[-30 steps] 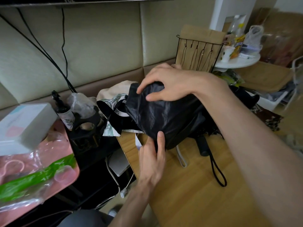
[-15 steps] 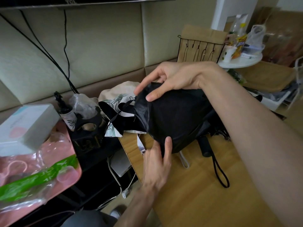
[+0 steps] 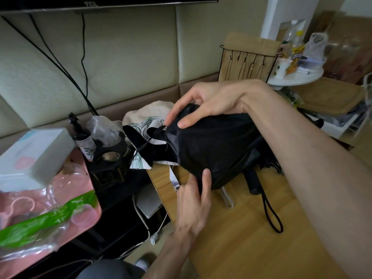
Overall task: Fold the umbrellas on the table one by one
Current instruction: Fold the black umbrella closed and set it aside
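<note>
Head view: a black folding umbrella [image 3: 213, 150], its shiny thin fabric gathered into a loose, crumpled bundle, is held up just above the far left part of the light wooden desk [image 3: 241, 238]. Its short black handle [image 3: 254, 182] sticks out beneath the bundle toward the near side, and a thin black wrist loop [image 3: 271, 216] trails from it across the desk top. The right hand [image 3: 211, 99] comes in from the right and grips the top of the bundle, with the thumb pressed on the fabric, the index finger stretched toward the left and the other fingers curled over the top. The left hand [image 3: 193, 200] reaches up from below, back toward the camera. Its thumb lies flat on the lower edge of the fabric and its fingertips disappear behind that edge, so the fold is pinched between them. Just left of the bundle lies a cream umbrella with a green leaf print [image 3: 149, 117], partly covered by black cloth.
</note>
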A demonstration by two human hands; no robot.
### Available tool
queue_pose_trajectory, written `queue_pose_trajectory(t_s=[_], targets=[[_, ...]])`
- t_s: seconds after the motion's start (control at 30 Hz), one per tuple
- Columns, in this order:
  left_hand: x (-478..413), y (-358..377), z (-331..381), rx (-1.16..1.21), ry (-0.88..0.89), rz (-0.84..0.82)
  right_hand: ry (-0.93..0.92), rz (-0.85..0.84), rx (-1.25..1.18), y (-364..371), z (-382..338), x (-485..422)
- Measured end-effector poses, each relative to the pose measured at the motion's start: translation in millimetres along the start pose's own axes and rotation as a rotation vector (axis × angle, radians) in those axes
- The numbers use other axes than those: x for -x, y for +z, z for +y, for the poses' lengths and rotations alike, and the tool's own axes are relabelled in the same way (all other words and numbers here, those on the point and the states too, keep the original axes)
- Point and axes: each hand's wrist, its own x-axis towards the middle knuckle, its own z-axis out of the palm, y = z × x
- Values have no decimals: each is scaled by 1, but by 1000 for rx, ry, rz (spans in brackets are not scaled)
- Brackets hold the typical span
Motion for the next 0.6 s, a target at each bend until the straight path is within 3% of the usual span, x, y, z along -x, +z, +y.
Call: queue_pose_trajectory(t_s=[0.1,0.17,0.33,0.47,0.6], targets=[[0,0,0,9,-4,6,39,-56,15,-1,2,0],[0,0,0,25,-5,-8,42,-4,75,0,2,1],[-1,0,4,55,0,-9,-1,438,157,-3,7,-2],[-3,1,1,97,-40,34,9,556,275,15,12,-21],[-9,0,6,209,-116,69,-45,850,559,25,17,-26]])
